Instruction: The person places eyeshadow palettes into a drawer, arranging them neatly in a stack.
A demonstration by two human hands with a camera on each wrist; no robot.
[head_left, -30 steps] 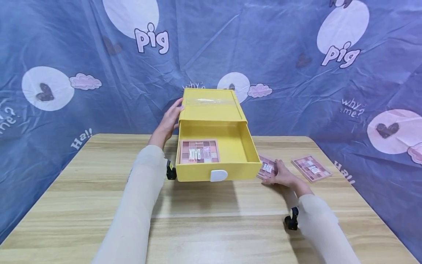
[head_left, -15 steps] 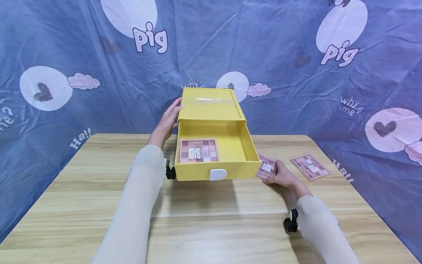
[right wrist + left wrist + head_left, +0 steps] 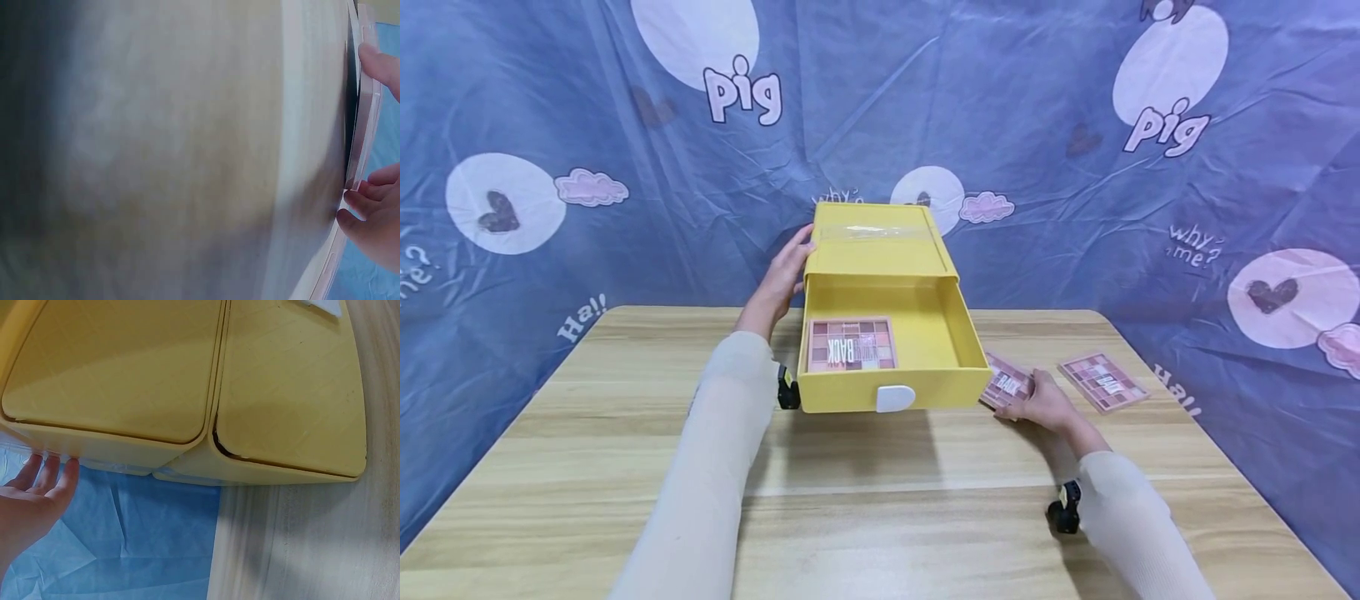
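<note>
In the head view a yellow drawer box (image 3: 880,250) stands mid-table, its drawer (image 3: 835,393) pulled out towards me. An eyeshadow palette (image 3: 850,343) lies in the drawer's left part. My left hand (image 3: 781,279) rests against the box's left side; the left wrist view shows its fingers extended, tips touching the yellow wall. To the right of the drawer, my right hand (image 3: 1048,404) pinches a second eyeshadow palette (image 3: 1006,382) by its edges, thumb on one side and fingers on the other. In the right wrist view that palette's edge (image 3: 365,119) is tilted, with a dark gap beneath.
A third eyeshadow palette (image 3: 1103,383) lies flat on the wooden table (image 3: 880,533), right of my right hand. A white pull tab (image 3: 895,398) sticks out from the drawer front. Behind the table hangs a blue printed cloth (image 3: 865,100).
The palette in my right hand has tipped slightly, its near edge now raised off the table. The left hand, box and other palettes keep their places.
</note>
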